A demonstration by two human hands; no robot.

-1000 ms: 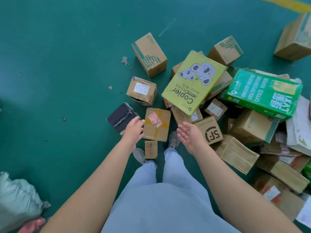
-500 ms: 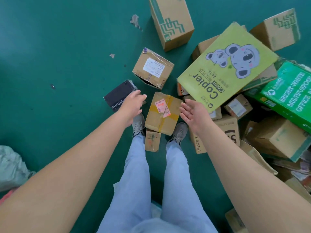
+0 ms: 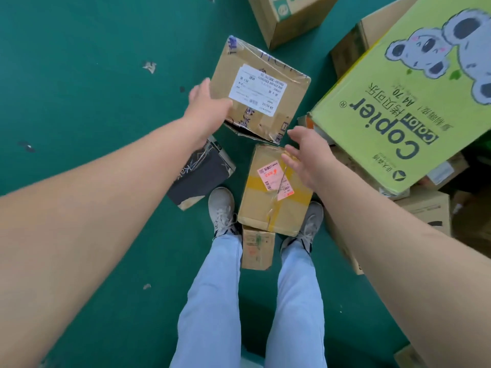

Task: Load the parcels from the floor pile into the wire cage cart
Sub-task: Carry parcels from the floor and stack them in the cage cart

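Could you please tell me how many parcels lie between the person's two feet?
2: a brown cardboard parcel with yellow tape and a pink label ahead of the shoes, and a small plain brown cardboard parcel behind it, between the ankles.

Your arms are bare from the frame edges to your left hand (image 3: 206, 106) and right hand (image 3: 305, 158); no sleeves, watch or gloves show. You wear pale blue jeans (image 3: 212, 301), loose and straight-legged, filling the lower middle of the frame. Your trainers (image 3: 221, 208) are light grey with grey laces and dark trim near the sole.
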